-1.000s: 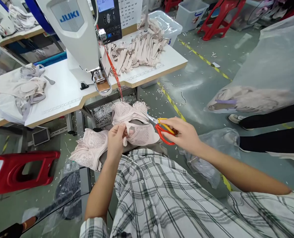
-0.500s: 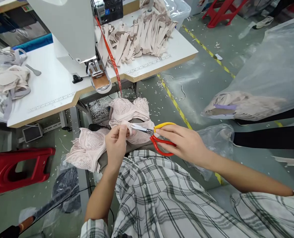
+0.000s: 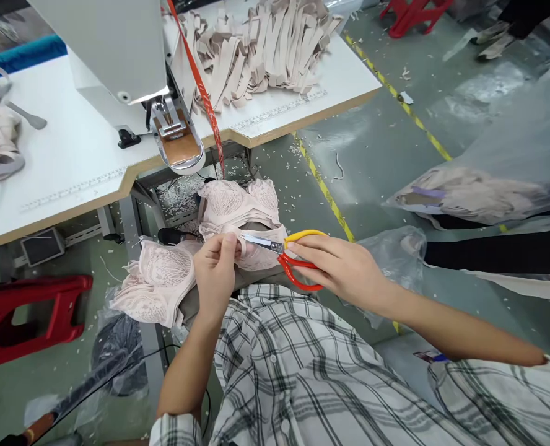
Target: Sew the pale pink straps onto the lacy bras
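Note:
Pale pink lace bras (image 3: 240, 204) lie over my lap, with more stacked lace bras (image 3: 157, 279) to the left. Pinched between thumb and fingers, the edge of one bra is in my left hand (image 3: 216, 266); the exact part is covered by my fingertips. My right hand (image 3: 344, 269) is wrapped round the handles of a pair of scissors (image 3: 298, 260), one loop yellow and one red. The metal blades point left, over the bra cup, with their tips close to my left fingertips. Whether the blades touch the fabric I cannot tell.
A white sewing machine (image 3: 112, 56) stands on a white table (image 3: 80, 155) ahead. Beige straps (image 3: 266, 52) are heaped on it, and an orange-red strip (image 3: 200, 87) hangs down. A red stool (image 3: 33, 316) is at left. A person's legs (image 3: 493, 251) and plastic bags (image 3: 393, 254) are at right.
The scissors have moved left from beyond the bra to my left fingertips, and their blades have closed together. My view has tilted down, away from the machine's top.

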A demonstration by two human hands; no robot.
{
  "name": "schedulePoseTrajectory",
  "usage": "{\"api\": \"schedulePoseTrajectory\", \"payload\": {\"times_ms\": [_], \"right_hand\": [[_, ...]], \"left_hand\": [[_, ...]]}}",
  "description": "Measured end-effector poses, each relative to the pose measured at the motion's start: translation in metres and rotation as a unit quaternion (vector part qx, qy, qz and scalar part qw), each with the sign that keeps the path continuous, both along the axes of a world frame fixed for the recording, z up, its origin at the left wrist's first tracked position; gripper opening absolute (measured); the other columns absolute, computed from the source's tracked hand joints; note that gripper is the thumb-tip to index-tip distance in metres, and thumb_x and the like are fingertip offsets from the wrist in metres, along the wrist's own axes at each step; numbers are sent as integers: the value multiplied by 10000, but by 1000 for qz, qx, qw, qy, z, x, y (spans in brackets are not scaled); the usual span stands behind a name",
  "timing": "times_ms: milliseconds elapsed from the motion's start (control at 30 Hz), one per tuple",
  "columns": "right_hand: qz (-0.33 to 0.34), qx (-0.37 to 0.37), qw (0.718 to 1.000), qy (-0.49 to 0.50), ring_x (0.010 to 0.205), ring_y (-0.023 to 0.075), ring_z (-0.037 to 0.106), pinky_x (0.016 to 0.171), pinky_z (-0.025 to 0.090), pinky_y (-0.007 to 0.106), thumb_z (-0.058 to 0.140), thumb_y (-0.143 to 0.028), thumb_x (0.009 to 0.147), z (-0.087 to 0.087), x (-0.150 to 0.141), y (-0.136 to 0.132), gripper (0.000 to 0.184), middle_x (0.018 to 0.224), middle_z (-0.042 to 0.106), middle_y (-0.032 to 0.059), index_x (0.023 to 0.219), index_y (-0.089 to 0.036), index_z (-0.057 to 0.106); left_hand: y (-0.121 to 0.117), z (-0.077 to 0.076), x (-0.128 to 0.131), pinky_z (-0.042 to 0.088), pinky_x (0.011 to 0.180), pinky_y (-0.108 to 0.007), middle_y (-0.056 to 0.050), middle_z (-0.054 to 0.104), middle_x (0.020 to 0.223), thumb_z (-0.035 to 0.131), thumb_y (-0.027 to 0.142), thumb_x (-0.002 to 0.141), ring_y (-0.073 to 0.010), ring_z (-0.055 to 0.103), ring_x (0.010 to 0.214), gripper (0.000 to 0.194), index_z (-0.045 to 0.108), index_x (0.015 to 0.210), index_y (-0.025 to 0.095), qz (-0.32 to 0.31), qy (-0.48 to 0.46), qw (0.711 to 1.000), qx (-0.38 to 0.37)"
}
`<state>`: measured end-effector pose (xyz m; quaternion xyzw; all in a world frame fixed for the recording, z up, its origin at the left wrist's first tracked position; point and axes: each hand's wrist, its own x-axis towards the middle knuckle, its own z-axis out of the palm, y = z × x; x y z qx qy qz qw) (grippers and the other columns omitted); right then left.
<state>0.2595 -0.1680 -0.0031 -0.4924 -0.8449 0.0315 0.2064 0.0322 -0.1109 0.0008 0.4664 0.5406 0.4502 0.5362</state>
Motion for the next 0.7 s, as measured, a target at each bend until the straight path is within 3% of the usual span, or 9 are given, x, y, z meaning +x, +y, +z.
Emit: {"api": "schedulePoseTrajectory", "payload": {"times_ms": [267, 433, 567, 700], "right_hand": [[-13, -8, 1000, -18, 895, 176, 715, 703, 573, 279, 488, -240, 993, -1, -3, 7, 267, 1085, 741, 65, 1217, -216, 631], [-9, -27, 999, 42, 963, 187, 711, 758, 583, 285, 524, -237, 971, -7, 1, 13, 307, 1125, 732, 68, 1260, -238, 627], [-74, -38, 987, 135, 1040, 225, 692, 843, 588, 350, 564, -292, 947, -11, 10, 21, 334, 1169, 725, 60, 1277, -295, 615], [-145, -55, 975, 161, 931, 248, 694, 754, 580, 387, 604, -317, 910, -13, 23, 40, 320, 1114, 729, 54, 1228, -311, 642]], "left_hand": [[12, -10, 1, 471, 561, -242, -19, 677, 655, 618, 424, 915, -145, 605, 584, 331, 650, 687, 186, -4, -29, 999, -38], [18, -22, 0, 476, 572, -239, -5, 660, 629, 635, 428, 897, -138, 584, 577, 285, 691, 747, 192, 6, -85, 994, -72], [22, -26, -4, 449, 561, -226, 2, 630, 597, 667, 439, 866, -119, 540, 558, 308, 664, 686, 188, -8, -134, 987, -86], [26, -25, -8, 412, 522, -214, 6, 612, 578, 706, 420, 832, -104, 510, 534, 295, 661, 662, 182, -16, -181, 978, -104]]}}
